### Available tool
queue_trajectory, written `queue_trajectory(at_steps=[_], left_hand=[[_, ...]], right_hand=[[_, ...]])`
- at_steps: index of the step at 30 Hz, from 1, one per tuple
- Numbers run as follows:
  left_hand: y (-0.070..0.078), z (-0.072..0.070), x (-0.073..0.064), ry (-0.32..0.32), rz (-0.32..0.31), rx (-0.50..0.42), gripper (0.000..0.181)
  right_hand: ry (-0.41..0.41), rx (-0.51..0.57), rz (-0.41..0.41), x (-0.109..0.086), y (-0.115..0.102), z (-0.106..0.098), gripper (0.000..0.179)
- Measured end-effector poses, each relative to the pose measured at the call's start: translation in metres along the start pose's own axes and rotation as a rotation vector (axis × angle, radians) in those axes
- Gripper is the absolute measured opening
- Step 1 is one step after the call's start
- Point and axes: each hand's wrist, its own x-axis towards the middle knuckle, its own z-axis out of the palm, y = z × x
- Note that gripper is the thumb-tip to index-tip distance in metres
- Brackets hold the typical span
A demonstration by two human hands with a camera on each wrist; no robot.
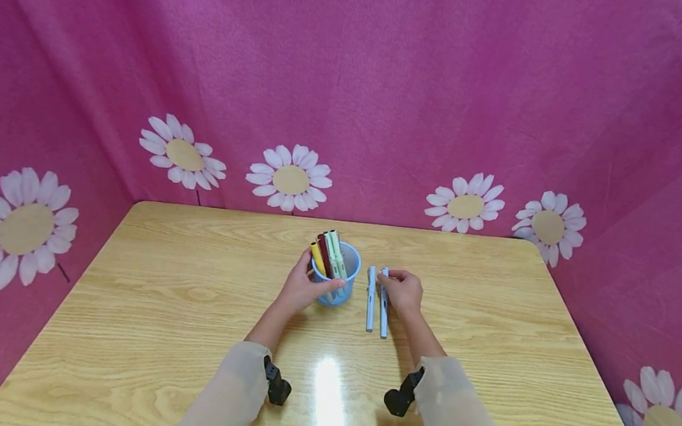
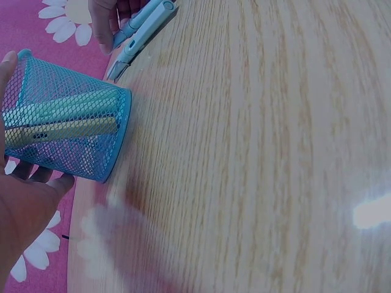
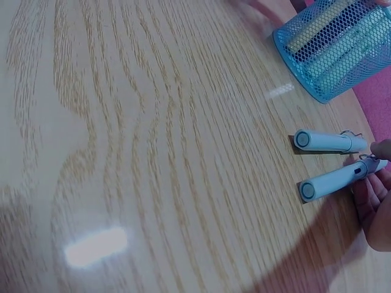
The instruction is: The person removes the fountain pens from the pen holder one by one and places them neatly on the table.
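Note:
My left hand (image 1: 299, 288) grips the blue mesh pen cup (image 2: 73, 155) round its side, thumb in front. Standing in the cup are a yellow pen (image 1: 317, 258), dark red pens (image 1: 324, 253) and pale green pens (image 1: 335, 253), all leaning left. To the right of the cup, two light blue pens lie side by side on the table. My right hand (image 1: 406, 292) pinches the far, clipped end of the right-hand blue pen (image 3: 333, 182), which still lies along the tabletop. The left-hand blue pen (image 3: 324, 141) lies just beside it, with no fingers visibly round it.
The wood-grain table (image 1: 188, 294) has a bright light reflection (image 1: 329, 401) near its front. Behind and at both sides hangs a pink cloth (image 1: 382, 95) printed with white daisies. A black wrist camera (image 1: 279, 389) sits on each sleeve.

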Motion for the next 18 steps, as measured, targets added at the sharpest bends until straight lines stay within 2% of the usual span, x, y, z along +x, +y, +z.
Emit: queue_trajectory(at_steps=[18], left_hand=[[-0.0006,0.0004,0.0001,0.005,0.002,0.003,0.091]], right_hand=[[-0.003,-0.049,0.004,0.0014,-0.0042,0.0020,0.035]])
